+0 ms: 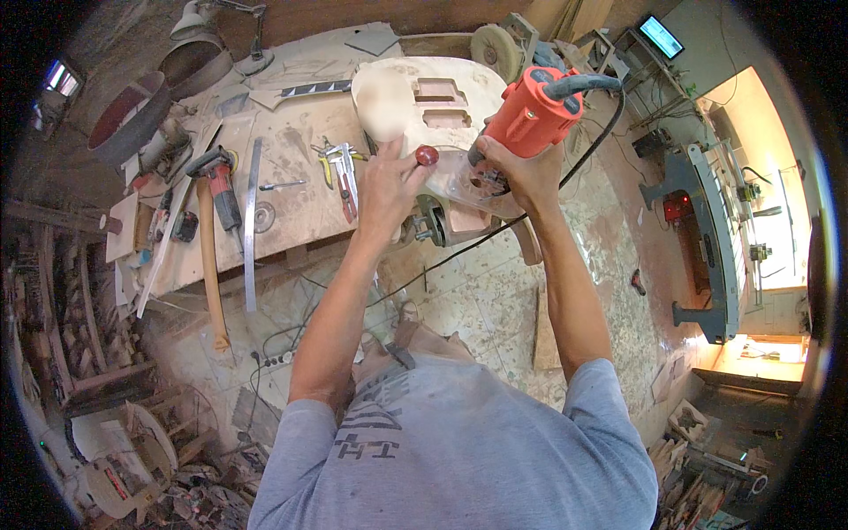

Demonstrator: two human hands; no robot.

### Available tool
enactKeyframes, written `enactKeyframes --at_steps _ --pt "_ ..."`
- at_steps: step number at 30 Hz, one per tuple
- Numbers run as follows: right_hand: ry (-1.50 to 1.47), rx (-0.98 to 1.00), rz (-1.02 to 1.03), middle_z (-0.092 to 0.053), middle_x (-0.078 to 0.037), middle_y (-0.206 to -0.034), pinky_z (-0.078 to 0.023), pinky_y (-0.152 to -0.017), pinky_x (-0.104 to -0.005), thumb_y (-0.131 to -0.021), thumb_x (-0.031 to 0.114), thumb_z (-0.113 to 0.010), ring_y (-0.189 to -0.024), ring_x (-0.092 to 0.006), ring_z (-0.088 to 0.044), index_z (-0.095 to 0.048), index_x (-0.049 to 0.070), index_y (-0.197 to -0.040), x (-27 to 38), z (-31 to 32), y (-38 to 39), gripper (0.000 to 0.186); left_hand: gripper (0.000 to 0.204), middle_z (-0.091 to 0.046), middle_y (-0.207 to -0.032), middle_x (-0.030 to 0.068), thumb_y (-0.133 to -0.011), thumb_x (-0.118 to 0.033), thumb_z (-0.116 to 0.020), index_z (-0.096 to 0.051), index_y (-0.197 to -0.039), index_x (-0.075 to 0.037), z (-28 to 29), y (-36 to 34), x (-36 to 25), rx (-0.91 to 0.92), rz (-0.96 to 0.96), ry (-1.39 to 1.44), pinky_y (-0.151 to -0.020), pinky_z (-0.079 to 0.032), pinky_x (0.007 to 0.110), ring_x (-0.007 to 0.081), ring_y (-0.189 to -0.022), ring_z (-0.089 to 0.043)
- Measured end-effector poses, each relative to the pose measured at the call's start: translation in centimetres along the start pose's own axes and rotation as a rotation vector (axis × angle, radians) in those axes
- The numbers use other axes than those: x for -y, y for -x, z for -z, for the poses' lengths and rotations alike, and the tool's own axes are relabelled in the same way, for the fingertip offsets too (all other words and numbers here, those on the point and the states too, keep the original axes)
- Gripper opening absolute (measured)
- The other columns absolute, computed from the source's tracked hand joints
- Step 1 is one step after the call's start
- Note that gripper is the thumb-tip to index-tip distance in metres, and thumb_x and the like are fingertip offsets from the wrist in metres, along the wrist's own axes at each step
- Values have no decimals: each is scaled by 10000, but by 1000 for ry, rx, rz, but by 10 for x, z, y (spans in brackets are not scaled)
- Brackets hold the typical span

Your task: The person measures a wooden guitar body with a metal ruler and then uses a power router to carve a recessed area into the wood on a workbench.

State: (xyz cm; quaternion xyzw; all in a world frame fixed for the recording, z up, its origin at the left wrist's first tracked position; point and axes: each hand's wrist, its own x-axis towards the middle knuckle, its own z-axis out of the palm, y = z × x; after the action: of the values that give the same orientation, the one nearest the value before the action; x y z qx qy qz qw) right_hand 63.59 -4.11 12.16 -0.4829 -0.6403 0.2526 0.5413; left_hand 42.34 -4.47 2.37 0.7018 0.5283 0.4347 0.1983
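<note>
My right hand point(527, 172) is wrapped round the lower part of an orange handheld router point(533, 110), which stands tilted over a pale wooden guitar body point(464, 72). The router's clear base plate point(456, 179) reaches left to a round red knob point(427, 155). My left hand point(389, 187) lies beside that knob, with its fingers stretched out on the near edge of the guitar body and its thumb close to the knob. Two rectangular cavities show in the wood. The cutting bit is hidden from view.
On the workbench point(296, 208) lie calipers point(347, 172), pliers point(326, 166), a steel ruler point(253, 203) and an angle grinder point(221, 190). A clamp point(430, 221) sits at its edge. The router's black cable point(601, 132) loops right and passes below my hands.
</note>
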Motion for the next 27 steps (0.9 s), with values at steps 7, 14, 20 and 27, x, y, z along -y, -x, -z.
enactKeyframes --at_steps 7,14,20,27 --pt "-27 13 18 -729 -62 -1067 -598 -890 -343 -732 79 -896 -988 -160 -717 -565 30 -1397 1 1 -1 745 358 -483 -1554 267 -929 -342 -745 -778 -1239 -167 4 -1 -5 23 18 -35 -1173 -413 448 422 -1474 -441" --pt "-41 -88 -10 -741 -60 -1074 -562 -873 -350 -665 332 -963 -957 -183 -710 -668 46 -1221 -3 -7 2 691 338 -510 -1506 300 -905 -243 -770 -772 -1210 -98 4 -1 -2 -23 8 92 -1153 -439 445 450 -1447 -458" --pt "-60 -66 -75 -748 -74 -1031 -572 -853 -359 -670 323 -962 -924 -200 -719 -667 28 -1192 -4 -11 3 669 342 -531 -1474 312 -898 -216 -762 -763 -1203 -61 5 0 -4 -50 33 157 -1146 -452 431 438 -1428 -481" --pt "-24 -71 48 -720 -99 -1163 -553 -915 -370 -678 308 -959 -1022 -211 -704 -621 20 -1249 -1 -15 1 723 350 -549 -1483 280 -885 -170 -751 -763 -1215 -54 5 -1 -4 -79 72 167 -1096 -501 386 359 -1357 -588"
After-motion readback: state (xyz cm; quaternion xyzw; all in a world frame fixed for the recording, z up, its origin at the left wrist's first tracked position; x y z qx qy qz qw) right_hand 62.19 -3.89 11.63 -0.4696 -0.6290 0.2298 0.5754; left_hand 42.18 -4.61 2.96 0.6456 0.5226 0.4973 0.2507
